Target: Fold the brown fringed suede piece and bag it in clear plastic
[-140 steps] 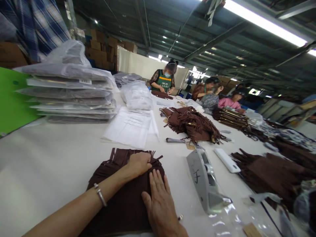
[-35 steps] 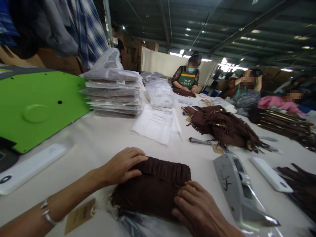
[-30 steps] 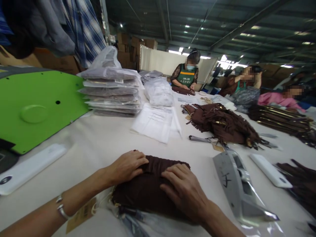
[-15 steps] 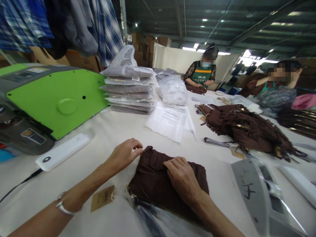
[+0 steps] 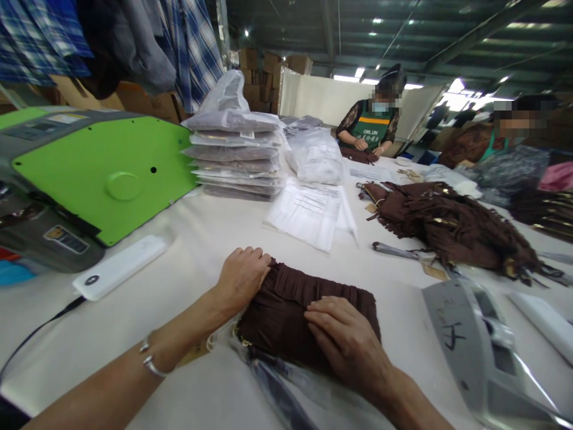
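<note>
1. Both hands on folded brown fringed piece [image 5: 290, 310], mid-table w/ clear bag [image 5: 286, 382] at its near edge.
2. Right hand [image 5: 347, 340] flat on top, fingers spread, same as 0.5 s ago.
3. Left hand [image 5: 244, 276], pinching then, now curled over far-left corner; fold's tighter.
4. Beyond piece: paper sheets [image 5: 308, 212], bagged stack [image 5: 237, 155].

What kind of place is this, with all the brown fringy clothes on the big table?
Probably a clothing factory's packing area. A stack of bagged garments sits on the long white table, a pile of brown fringed pieces waits nearby, and both hands, left hand and right hand, press a folded brown fringed garment.
</note>
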The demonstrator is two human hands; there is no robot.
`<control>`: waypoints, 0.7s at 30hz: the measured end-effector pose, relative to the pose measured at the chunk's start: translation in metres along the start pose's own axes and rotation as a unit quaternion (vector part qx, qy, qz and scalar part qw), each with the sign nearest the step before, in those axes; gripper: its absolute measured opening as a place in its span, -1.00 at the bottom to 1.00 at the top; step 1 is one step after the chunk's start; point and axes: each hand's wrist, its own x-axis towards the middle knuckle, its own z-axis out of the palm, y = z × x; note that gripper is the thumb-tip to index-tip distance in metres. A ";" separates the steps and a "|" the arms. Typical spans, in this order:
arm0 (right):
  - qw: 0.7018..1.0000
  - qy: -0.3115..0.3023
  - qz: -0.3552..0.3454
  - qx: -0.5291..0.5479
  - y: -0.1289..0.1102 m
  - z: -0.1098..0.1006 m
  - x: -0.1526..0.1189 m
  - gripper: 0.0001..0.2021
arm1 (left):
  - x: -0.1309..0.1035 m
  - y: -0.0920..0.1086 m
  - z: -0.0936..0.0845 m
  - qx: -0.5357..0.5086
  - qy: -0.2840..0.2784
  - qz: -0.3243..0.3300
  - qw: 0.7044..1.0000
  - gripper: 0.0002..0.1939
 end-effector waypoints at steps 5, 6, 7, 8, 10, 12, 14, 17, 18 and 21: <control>0.997 0.037 0.053 -0.038 0.020 -0.027 -0.011 -0.77 | -0.016 0.014 -0.001 0.000 -0.034 0.015 0.999 -0.90; 0.996 0.032 0.071 -0.051 0.025 -0.031 -0.014 -0.75 | -0.018 0.014 0.001 -0.004 -0.043 0.019 0.999 -0.90; 0.994 0.023 0.092 -0.061 0.029 -0.035 -0.017 -0.73 | -0.019 0.015 0.003 -0.009 -0.052 0.023 0.998 -0.90; 0.992 0.012 0.112 -0.065 0.033 -0.037 -0.019 -0.70 | -0.021 0.014 0.005 -0.015 -0.061 0.028 0.998 -0.90; 0.989 -0.003 0.137 -0.058 0.035 -0.036 -0.017 -0.66 | -0.024 0.012 0.008 -0.030 -0.075 0.038 0.996 -0.90; 0.991 -0.010 0.131 -0.031 0.033 -0.030 -0.006 -0.66 | -0.028 0.010 0.010 -0.042 -0.086 0.045 0.994 -0.92; 0.995 -0.016 0.098 0.004 0.029 -0.018 0.015 -0.66 | -0.035 0.009 0.012 -0.061 -0.091 0.052 0.993 -0.95; 0.997 -0.039 0.048 0.051 0.026 0.007 0.055 -0.63 | -0.046 0.007 0.015 -0.131 -0.076 0.065 0.986 -0.91; 0.996 -0.052 0.042 0.060 0.026 0.016 0.067 -0.61 | -0.049 0.006 0.016 -0.161 -0.061 0.063 0.983 -0.89; 0.993 -0.097 0.037 0.060 0.026 0.038 0.090 -0.51 | -0.048 -0.004 0.018 -0.207 0.002 0.023 0.978 -0.85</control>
